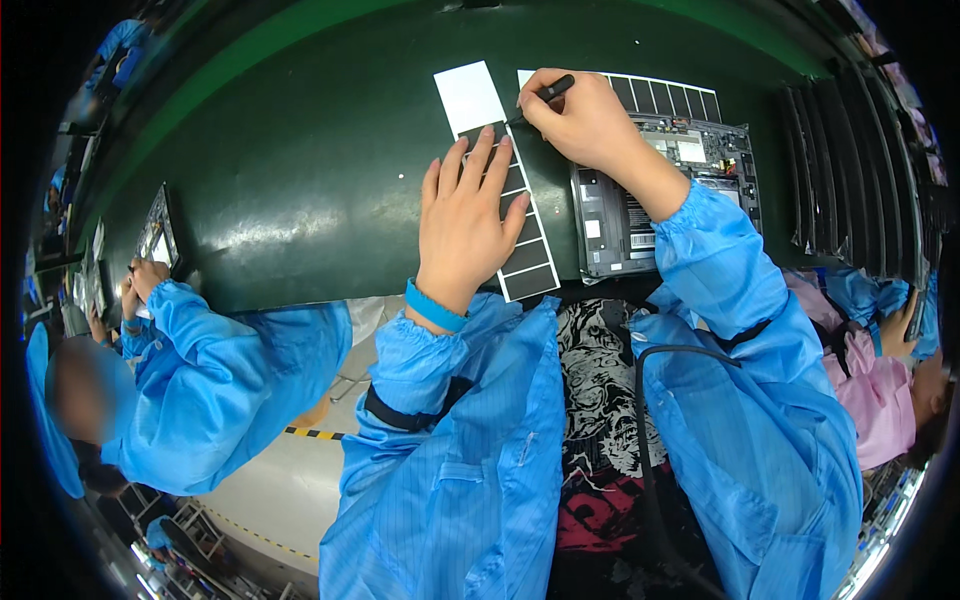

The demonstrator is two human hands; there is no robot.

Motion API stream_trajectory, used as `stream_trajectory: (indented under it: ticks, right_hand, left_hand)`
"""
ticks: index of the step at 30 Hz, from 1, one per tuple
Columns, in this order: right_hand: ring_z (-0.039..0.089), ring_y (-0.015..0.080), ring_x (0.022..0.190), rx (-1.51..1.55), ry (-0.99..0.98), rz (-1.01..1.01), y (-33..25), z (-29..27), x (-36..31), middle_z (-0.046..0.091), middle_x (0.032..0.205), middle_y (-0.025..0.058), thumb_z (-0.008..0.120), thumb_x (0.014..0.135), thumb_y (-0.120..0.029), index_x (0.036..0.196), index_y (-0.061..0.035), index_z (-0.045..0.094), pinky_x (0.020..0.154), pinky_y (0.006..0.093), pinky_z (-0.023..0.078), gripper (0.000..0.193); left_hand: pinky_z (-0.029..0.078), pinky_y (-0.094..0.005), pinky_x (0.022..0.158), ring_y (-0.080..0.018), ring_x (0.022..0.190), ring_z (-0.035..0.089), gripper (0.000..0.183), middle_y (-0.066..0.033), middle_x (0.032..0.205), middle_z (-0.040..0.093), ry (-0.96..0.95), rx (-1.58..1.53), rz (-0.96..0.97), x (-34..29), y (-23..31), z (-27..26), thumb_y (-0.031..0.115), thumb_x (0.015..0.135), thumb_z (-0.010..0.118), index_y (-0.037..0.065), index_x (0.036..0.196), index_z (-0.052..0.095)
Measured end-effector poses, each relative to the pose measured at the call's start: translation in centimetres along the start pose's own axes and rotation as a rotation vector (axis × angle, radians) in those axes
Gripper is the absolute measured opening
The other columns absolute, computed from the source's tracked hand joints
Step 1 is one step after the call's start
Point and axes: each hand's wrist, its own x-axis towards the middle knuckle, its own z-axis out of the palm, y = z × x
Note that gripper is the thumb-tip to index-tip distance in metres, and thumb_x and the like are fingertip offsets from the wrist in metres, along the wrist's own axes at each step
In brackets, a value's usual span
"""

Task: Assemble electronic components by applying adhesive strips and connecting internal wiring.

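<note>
My left hand point(462, 225) lies flat, fingers spread, on a long white backing sheet point(468, 92) with a column of black rectangular stickers. It presses the sheet to the green table mat. My right hand point(588, 118) is closed round a slim black pen-like tool point(556, 88); its thin end points down at the sheet's edge, just beyond my left fingertips. Whether that tip touches a sticker, I cannot tell. Under my right forearm sits an open electronic device point(608, 240) with its circuit board and black battery exposed. Another sticker sheet point(664, 98) lies behind it, partly covered by my right hand.
Several black panels point(850, 170) stand in a row at the table's right end. To my left, a person in a blue smock point(215, 345) handles another dark device point(160, 232). Someone in pink point(872, 390) sits at the right. A black cable point(645, 420) hangs over my front.
</note>
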Motion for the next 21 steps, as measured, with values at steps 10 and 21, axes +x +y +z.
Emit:
stream_trajectory:
  ticks: [10,21]
  right_hand:
    - [0.063,0.0129,0.056,0.086,-0.013,0.139,-0.5,-0.1,-0.2,0.063,0.066,0.0078,0.058,0.087,-0.013,0.084,0.0031,0.064,0.053,0.026,0.049,0.018]
    - [0.064,0.013,0.057,-0.065,-0.047,0.108,-1.0,0.7,-0.7,0.063,0.065,0.0082,0.058,0.086,-0.01,0.086,0.0058,0.065,0.053,0.0258,0.05,0.017]
  left_hand:
    - [0.031,-0.0527,0.106,-0.0351,0.128,0.041,0.055,-0.0096,0.141,0.047,0.02,0.011,0.014,-0.3,0.1,0.4,0.032,0.085,0.062,0.006,0.133,0.051]
    - [0.029,-0.0518,0.107,-0.0373,0.128,0.039,0.049,-0.0121,0.142,0.045,0.023,0.033,0.024,-1.3,0.3,0.3,0.03,0.088,0.059,0.014,0.134,0.053]
